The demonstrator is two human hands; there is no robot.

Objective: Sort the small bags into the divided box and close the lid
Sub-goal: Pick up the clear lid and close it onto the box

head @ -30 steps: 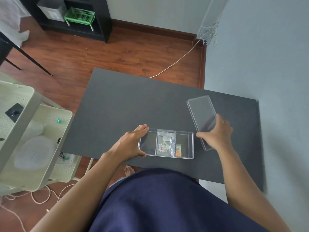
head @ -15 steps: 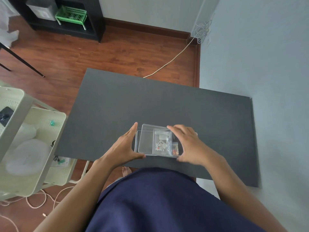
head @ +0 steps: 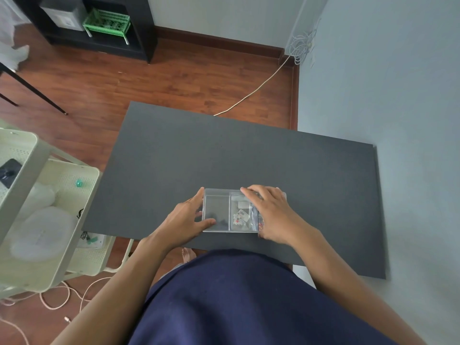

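A clear divided box (head: 216, 210) sits near the front edge of the dark table (head: 249, 158). Its clear lid (head: 224, 191) lies flat on top of it. Small bags (head: 241, 216) show through in the middle compartment; the left compartment looks empty, and the right one is mostly hidden. My left hand (head: 185, 219) clasps the box's left end, thumb at the front edge. My right hand (head: 271, 212) lies palm down on the lid's right half, fingers spread over it.
A pale green trolley (head: 37, 207) with trays stands close to the table's left edge. A wall runs along the right side. Cables (head: 57, 300) lie on the wooden floor at lower left. A black shelf with a green basket (head: 107, 21) stands far back.
My right hand carried the lid from the table at the right over onto the box and now presses on it. My left hand stayed on the box's left end.
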